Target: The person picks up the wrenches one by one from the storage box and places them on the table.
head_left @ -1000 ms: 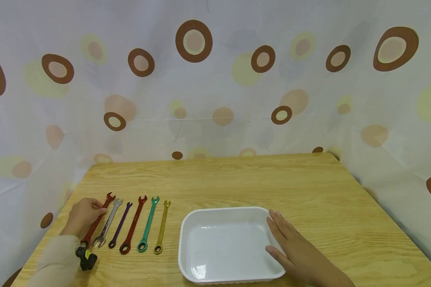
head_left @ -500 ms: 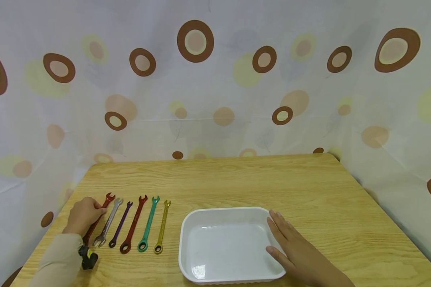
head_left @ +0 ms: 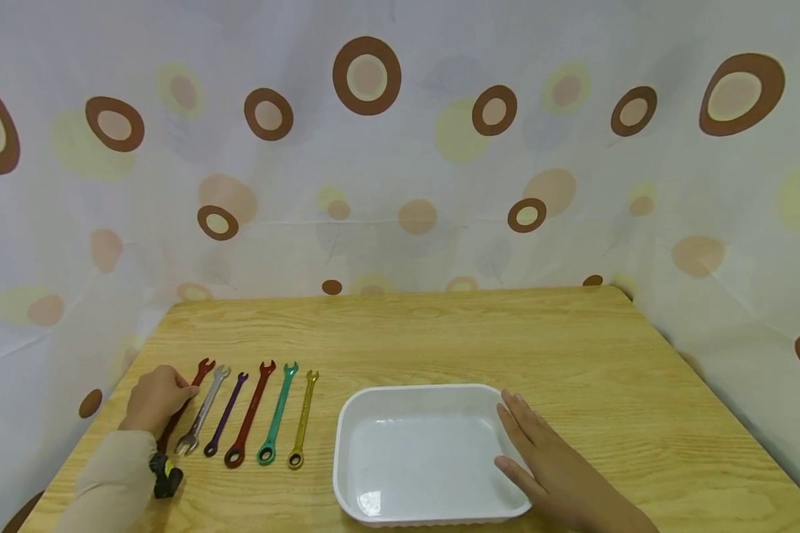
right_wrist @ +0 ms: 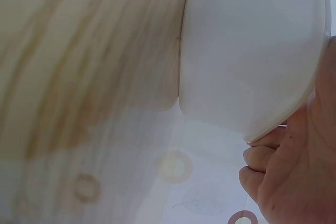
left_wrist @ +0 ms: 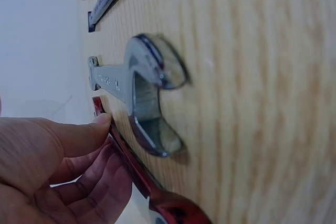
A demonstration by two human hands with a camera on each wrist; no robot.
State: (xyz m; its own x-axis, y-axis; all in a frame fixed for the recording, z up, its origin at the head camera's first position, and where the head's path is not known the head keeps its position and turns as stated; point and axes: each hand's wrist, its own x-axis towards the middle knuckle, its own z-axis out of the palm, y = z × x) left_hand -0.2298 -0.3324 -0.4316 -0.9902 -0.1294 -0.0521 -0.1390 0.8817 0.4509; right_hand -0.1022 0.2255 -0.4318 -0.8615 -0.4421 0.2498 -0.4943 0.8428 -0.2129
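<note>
My left hand (head_left: 155,400) pinches the leftmost red wrench (head_left: 204,371) between thumb and fingers; in the left wrist view the thumb lies on its shank (left_wrist: 130,157). The hand hides part of that wrench in the head view. Beside it lies a silver wrench (head_left: 204,411), its open end large in the left wrist view. Further right in the row are a purple wrench (head_left: 226,414), another red wrench (head_left: 250,414), a green wrench (head_left: 278,411) and a gold wrench (head_left: 304,414). My right hand (head_left: 550,463), fingers extended, rests against the right rim of a white tray (head_left: 427,459).
All of this lies on a wood-grain table (head_left: 440,333). A white curtain with brown circles (head_left: 440,252) surrounds its back and sides. A black device (head_left: 167,477) is strapped to the left wrist, close to the wrenches' near ends.
The left hand stays on the leftmost red wrench and has shifted only slightly; its wrist now covers more of the wrench's near end. The right hand and tray stay put.
</note>
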